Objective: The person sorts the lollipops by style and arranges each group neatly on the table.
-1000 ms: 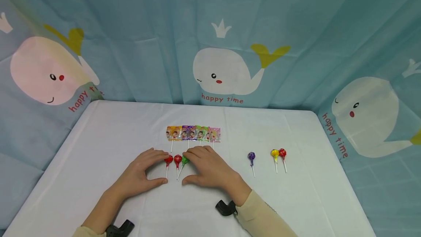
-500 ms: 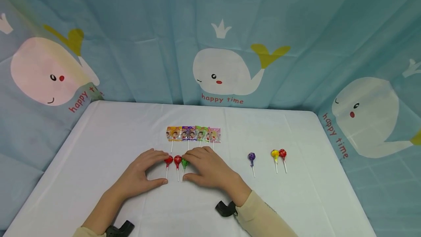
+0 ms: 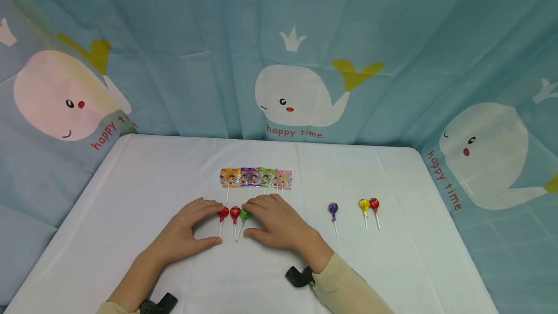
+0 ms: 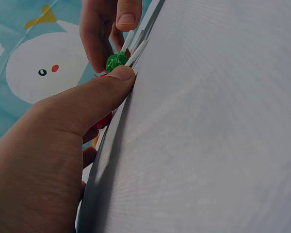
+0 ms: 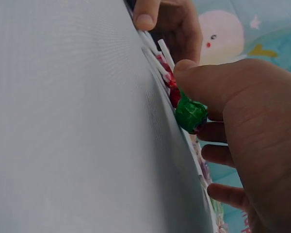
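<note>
Side by side on the white tablecloth lie a left red lollipop [image 3: 224,213], a middle red lollipop [image 3: 235,213] and a green lollipop [image 3: 244,216]. My left hand [image 3: 185,231] touches the left red lollipop's head with its fingertips, its thumb by the stick end. The fingertips of my right hand [image 3: 279,226] are at the green lollipop's head, partly covering it, while that thumb stays apart from the stick. In the right wrist view the green candy head [image 5: 190,115] shows close to the right fingers. The green stick slants toward the middle red one's stick end.
Behind the hands, flat lollipops in orange [image 3: 230,177], purple [image 3: 250,177], green [image 3: 267,177] and pink [image 3: 285,179] wrappers form a row. To the right lie a purple lollipop [image 3: 333,208], a yellow one [image 3: 364,204] and another red one [image 3: 374,204]. A whale-print curtain [image 3: 209,86] surrounds the table.
The green lollipop's stick straightens away from the middle red one's stick, then slants back toward it. My right thumb has shifted slightly right and up. My left hand stays in place.
</note>
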Demonstrator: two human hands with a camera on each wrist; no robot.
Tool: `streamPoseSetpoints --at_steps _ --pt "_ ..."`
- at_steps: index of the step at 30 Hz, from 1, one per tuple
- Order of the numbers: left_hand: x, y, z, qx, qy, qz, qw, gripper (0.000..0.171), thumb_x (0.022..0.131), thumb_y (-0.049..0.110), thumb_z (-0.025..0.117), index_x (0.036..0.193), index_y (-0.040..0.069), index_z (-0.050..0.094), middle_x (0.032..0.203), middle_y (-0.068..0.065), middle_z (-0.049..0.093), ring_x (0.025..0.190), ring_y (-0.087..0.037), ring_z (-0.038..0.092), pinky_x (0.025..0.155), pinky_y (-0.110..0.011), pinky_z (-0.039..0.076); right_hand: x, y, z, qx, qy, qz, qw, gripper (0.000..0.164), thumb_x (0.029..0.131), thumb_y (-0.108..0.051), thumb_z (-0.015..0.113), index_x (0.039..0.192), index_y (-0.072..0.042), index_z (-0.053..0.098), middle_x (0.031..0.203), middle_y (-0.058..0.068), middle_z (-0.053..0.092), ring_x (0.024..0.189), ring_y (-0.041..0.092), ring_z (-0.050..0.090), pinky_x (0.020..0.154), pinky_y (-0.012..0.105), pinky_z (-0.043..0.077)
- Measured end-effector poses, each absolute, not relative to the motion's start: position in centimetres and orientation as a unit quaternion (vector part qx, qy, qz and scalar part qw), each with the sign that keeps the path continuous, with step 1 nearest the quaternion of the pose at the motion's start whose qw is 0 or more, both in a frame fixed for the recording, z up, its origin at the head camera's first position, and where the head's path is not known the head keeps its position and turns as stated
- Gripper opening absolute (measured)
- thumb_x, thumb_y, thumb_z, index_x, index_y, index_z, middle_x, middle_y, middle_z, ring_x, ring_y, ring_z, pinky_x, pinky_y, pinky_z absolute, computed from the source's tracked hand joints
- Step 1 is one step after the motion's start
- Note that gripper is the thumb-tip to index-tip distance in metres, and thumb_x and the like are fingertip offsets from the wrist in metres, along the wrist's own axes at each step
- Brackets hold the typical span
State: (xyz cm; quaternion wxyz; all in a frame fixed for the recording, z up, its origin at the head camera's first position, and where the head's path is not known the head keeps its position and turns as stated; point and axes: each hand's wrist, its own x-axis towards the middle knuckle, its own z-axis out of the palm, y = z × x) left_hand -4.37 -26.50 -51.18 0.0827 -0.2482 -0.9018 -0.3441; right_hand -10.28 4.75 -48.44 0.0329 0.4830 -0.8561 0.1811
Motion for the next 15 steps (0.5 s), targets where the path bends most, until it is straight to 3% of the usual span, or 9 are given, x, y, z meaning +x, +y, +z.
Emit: streamPoseSetpoints --at_steps 15 --pt "-4.3 -26.5 -50.9 -0.245 -0.906 -0.337 0.082 0.079 0.076 0.044 0.102 0.146 0.028 0.069 0.147 0.010 0.066 0.142 -0.021 0.056 0.133 -0.025 0.021 -10.3 5.4 -47.2 0.466 -0.869 0.163 0.040 0.066 0.104 -0.057 0.069 0.153 -0.013 0.061 0.152 0.000 0.063 0.144 0.018 0.055 0.122 0.041 0.044"
